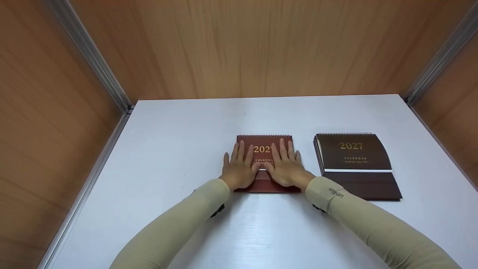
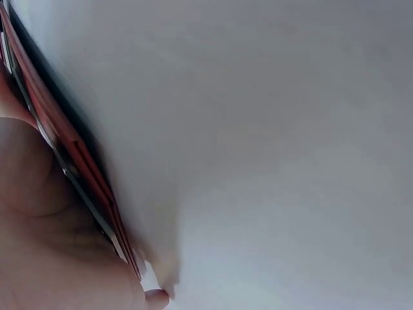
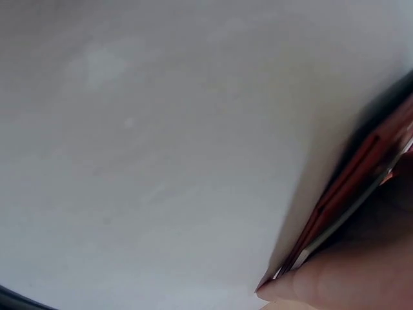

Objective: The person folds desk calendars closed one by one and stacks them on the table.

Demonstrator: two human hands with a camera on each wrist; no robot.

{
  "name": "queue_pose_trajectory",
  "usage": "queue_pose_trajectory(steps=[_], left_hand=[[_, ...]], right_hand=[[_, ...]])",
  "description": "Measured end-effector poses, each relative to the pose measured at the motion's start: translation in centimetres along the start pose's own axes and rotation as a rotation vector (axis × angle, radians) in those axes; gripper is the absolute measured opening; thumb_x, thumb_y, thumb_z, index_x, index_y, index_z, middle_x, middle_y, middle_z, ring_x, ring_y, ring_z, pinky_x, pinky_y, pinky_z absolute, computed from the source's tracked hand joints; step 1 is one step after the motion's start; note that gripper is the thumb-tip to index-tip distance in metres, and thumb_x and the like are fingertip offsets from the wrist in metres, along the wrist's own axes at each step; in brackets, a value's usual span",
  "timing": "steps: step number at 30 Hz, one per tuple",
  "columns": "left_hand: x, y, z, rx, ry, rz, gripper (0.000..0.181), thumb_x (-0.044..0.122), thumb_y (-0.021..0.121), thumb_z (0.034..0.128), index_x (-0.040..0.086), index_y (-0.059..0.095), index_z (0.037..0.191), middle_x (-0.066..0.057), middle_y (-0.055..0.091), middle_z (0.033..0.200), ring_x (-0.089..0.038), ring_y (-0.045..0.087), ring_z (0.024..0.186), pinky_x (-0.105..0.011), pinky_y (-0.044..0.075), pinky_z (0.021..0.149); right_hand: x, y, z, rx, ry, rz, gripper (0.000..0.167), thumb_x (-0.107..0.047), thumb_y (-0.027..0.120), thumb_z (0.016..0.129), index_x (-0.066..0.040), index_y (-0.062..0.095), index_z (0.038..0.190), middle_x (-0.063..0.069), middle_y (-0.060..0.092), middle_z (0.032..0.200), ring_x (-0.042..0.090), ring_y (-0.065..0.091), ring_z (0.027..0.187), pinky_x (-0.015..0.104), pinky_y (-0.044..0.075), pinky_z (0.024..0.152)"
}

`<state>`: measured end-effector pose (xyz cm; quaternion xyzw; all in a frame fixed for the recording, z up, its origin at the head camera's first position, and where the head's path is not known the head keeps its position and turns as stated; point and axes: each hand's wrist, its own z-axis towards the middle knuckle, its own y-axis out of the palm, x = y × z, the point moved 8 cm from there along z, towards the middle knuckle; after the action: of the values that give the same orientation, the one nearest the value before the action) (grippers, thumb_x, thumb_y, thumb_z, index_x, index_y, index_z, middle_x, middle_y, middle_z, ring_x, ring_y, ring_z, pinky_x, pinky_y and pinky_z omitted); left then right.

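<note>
A red 2027 desk calendar (image 1: pixel 263 184) lies flat on the white table, its wire binding at the far edge. My left hand (image 1: pixel 239 170) rests palm down on its left half with the fingers spread. On the right half lies my right hand (image 1: pixel 286 168), fingers likewise spread and straight. The two thumbs nearly meet near the calendar's middle, and the hands cover part of the gold lettering. In the left wrist view the calendar's red edge (image 2: pixel 93 173) shows under the palm. The right wrist view shows the same calendar (image 3: pixel 352 177) beneath the other hand.
To the right lies a stack of dark brown 2027 calendars (image 1: pixel 356 153) with a white band across; the right forearm passes close to its near left corner. Wooden panels (image 1: pixel 261 48) stand behind and at both sides of the white table (image 1: pixel 179 142), with metal rails at the corners.
</note>
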<state>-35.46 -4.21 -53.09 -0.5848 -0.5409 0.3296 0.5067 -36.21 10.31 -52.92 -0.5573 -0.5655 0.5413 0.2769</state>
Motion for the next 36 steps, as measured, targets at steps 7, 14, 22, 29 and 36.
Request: queue_pose_trajectory(steps=[7, 14, 22, 29, 36], left_hand=[[0.2, -0.4, -0.3, 0.008, 0.004, -0.014, 0.073, 0.056, 0.018, 0.1136, 0.018, -0.005, 0.171, -0.013, -0.017, 0.177, -0.031, -0.016, 0.163, -0.060, 0.004, 0.132], [0.9, -2.7, -1.7, 0.026, 0.030, -0.049, 0.072, 0.052, 0.031, 0.1144, 0.014, 0.011, 0.172, -0.017, 0.000, 0.178, -0.034, 0.000, 0.165, -0.060, 0.010, 0.132], [0.5, -3.7, -1.6, 0.001, 0.080, -0.024, 0.069, 0.050, 0.037, 0.1141, 0.015, 0.020, 0.171, -0.017, 0.011, 0.178, -0.033, 0.010, 0.165, -0.060, 0.018, 0.130], [-0.9, -4.2, -1.3, -0.047, 0.142, -0.216, 0.069, 0.044, 0.049, 0.1119, 0.016, 0.024, 0.170, -0.012, 0.008, 0.179, -0.029, 0.008, 0.165, -0.058, 0.015, 0.131], [-1.8, -6.1, -1.2, 0.025, 0.200, -0.375, 0.061, 0.033, 0.056, 0.1109, 0.011, 0.039, 0.165, -0.014, 0.022, 0.176, -0.033, 0.019, 0.163, -0.062, 0.016, 0.130]], right_hand=[[-0.3, -0.8, -0.7, -0.075, 0.004, 0.016, 0.082, -0.057, 0.028, 0.112, -0.010, -0.009, 0.169, 0.018, -0.028, 0.172, 0.042, -0.029, 0.156, 0.065, -0.009, 0.128], [-0.4, -2.2, -0.9, -0.125, -0.050, 0.042, 0.086, -0.053, 0.040, 0.111, -0.002, 0.001, 0.170, 0.026, -0.018, 0.173, 0.048, -0.020, 0.158, 0.071, -0.002, 0.126], [0.0, -3.7, -1.1, -0.219, -0.091, 0.067, 0.074, -0.037, 0.042, 0.113, -0.004, 0.007, 0.170, 0.026, -0.013, 0.174, 0.048, -0.015, 0.160, 0.066, 0.004, 0.129], [1.7, -5.6, -1.0, -0.217, -0.143, 0.270, 0.072, -0.031, 0.050, 0.110, 0.001, 0.021, 0.168, 0.026, 0.001, 0.176, 0.049, 0.001, 0.161, 0.066, 0.008, 0.129], [3.2, -7.8, -1.5, -0.069, -0.148, 0.369, 0.068, -0.026, 0.053, 0.109, 0.000, 0.028, 0.166, 0.031, 0.023, 0.169, 0.050, 0.021, 0.157, 0.065, 0.017, 0.128]])
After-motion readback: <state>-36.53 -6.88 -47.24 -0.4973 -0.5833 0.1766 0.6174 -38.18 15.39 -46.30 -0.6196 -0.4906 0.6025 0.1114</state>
